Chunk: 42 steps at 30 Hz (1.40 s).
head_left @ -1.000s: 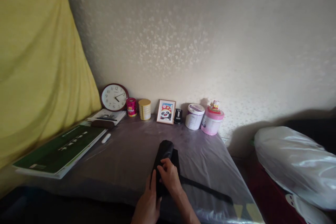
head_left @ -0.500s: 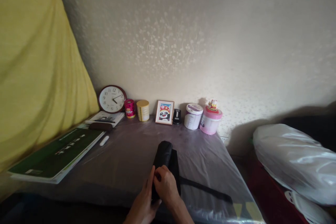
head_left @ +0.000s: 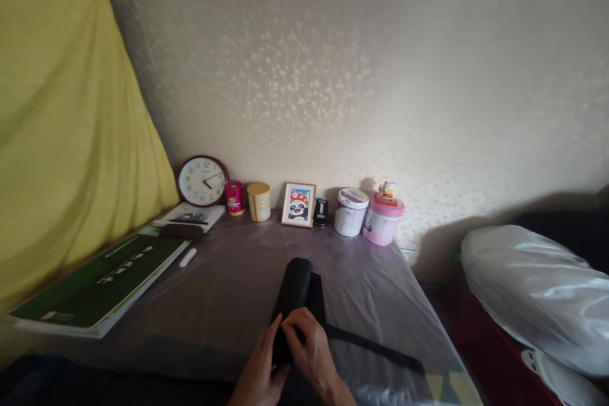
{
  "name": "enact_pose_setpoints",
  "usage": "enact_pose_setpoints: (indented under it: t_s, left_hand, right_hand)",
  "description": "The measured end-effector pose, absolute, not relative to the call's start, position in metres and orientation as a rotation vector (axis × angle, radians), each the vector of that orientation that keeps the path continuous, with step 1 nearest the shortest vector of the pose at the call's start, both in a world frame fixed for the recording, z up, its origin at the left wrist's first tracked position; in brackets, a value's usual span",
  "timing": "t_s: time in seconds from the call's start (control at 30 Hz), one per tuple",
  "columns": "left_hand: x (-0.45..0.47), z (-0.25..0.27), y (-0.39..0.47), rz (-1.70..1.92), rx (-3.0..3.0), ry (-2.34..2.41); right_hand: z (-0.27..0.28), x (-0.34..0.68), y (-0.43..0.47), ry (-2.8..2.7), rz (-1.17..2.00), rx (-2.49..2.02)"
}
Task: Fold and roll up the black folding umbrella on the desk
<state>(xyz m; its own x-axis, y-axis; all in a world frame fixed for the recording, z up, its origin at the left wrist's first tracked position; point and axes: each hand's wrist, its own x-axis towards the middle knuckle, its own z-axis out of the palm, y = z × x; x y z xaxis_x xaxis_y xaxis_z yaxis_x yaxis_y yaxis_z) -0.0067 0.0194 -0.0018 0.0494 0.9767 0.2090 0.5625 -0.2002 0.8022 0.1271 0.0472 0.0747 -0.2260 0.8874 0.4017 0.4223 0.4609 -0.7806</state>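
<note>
A black fabric roll lies on the table near its front edge, pointing away from me. My left hand wraps round its near left side, thumb below and fingers along the top. Over the near end, my right hand is closed with thumb and forefinger pinched against the roll, close to the left fingertips. What sits in that pinch is too small to make out. A flat black piece of the same dark material shows along the roll's right side, and a long black strap stretches from there to the right across the table.
Along the wall stand a clock, a pink can, a yellow-lidded can, a panda picture frame and two round tubs. A green book lies left. A plastic-covered bundle is at the right.
My right hand has shifted slightly towards me along the roll, and its fingers have straightened a little from a tighter curl. The left hand keeps its hold; the roll stays about where it was.
</note>
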Motion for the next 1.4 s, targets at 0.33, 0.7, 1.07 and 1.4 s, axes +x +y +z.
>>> enact_pose_setpoints:
  t_s: [0.33, 0.7, 1.07, 1.4]
  left_hand:
    - [-0.016, 0.001, 0.015, 0.878, 1.960, 1.486]
    - [-0.016, 0.005, 0.017, 0.701, 1.955, 1.585]
    - [-0.008, 0.024, 0.014, 0.655, 1.822, 1.591]
    - [0.003, 0.062, 0.002, 0.676, 1.769, 1.680]
  right_hand:
    - [0.016, 0.132, 0.105, -1.763, 0.244, -1.312]
    - [0.051, 0.105, 0.138, -2.117, 0.209, -1.369]
    - [0.058, 0.104, 0.181, -2.079, 0.329, -1.382]
    - [0.042, 0.196, 0.174, -1.418, 0.739, -1.548]
